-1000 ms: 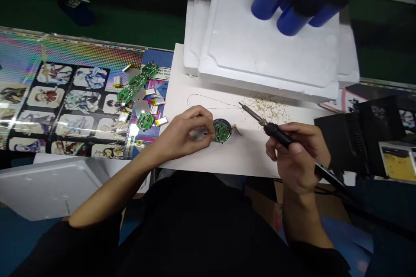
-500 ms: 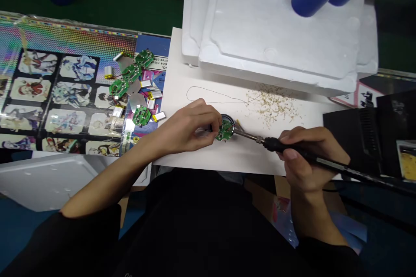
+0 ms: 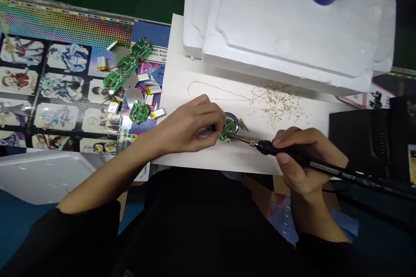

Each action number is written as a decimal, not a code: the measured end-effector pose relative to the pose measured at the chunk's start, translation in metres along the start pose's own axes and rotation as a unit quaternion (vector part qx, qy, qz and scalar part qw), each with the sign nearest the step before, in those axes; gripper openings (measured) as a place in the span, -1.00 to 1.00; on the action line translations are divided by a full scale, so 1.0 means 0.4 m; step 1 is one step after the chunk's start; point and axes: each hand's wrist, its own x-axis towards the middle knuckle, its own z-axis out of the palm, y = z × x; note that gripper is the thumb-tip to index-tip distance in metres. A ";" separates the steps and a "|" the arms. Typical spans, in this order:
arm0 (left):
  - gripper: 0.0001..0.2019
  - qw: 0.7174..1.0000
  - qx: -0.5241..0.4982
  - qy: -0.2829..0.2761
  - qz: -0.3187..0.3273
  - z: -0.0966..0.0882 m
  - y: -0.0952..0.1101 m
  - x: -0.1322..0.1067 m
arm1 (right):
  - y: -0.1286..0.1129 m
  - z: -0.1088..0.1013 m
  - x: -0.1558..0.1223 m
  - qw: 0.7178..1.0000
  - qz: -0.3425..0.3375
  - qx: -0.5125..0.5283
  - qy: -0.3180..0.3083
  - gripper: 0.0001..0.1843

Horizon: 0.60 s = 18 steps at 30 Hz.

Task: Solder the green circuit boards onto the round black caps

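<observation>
Our right hand (image 3: 308, 160) holds the soldering iron (image 3: 267, 147), now farther over the mid-frame circuit board (image 3: 231, 127), seemingly soldering; left hand (image 3: 193, 125) pinched narrow.

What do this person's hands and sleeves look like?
The left hand and right hand are bare, with no gloves, rings or watch showing. Black sleeves end near the elbows, part of a black top with pale lettering cut off by the picture's lower edge.

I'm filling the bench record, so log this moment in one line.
left hand: fingertips at round green circuit board; right hand: gripping black-handled soldering iron, tip at board; surface: white sheet, beige bits
</observation>
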 end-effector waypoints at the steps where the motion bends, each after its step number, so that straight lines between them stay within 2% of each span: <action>1: -0.88 1.000 0.001 -0.001 -0.002 0.000 0.000 0.001 | 0.001 0.000 0.000 1.000 0.000 0.000 0.000 -0.88; 9: -0.88 1.000 0.005 0.012 0.019 0.006 -0.004 -0.001 | -0.008 0.002 0.005 1.000 0.005 0.002 0.001 -0.87; 15: -0.91 1.000 -0.012 0.007 -0.013 0.007 -0.002 0.002 | -0.016 0.005 0.011 1.000 -0.008 -0.005 -0.007 -0.87; 18: -0.91 1.000 -0.003 0.006 -0.008 0.009 -0.005 0.001 | -0.018 0.005 0.013 1.000 -0.003 -0.006 -0.008 -0.88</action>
